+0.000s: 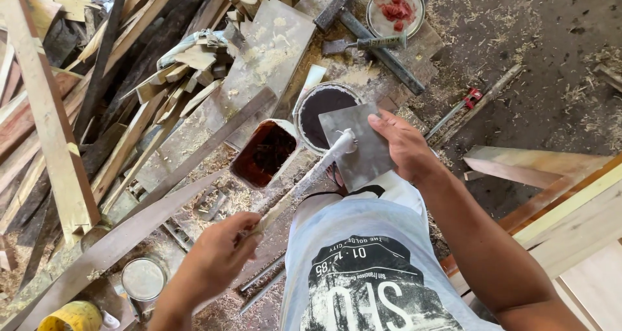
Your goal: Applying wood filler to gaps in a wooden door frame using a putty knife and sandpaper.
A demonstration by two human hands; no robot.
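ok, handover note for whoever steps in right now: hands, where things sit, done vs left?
Left hand: gripping the lower end of a long pale stick smeared with whitish paste, its tip resting on the plate.
Right hand: holding a flat square grey metal plate by its right edge, above the lap.
Nearby: round tin of dark paste just behind the plate; open rectangular container of reddish-brown liquid to its left; hammer further back.
Done: a blob of paste sits on the plate at the stick tip.
Left: most of the plate is bare.
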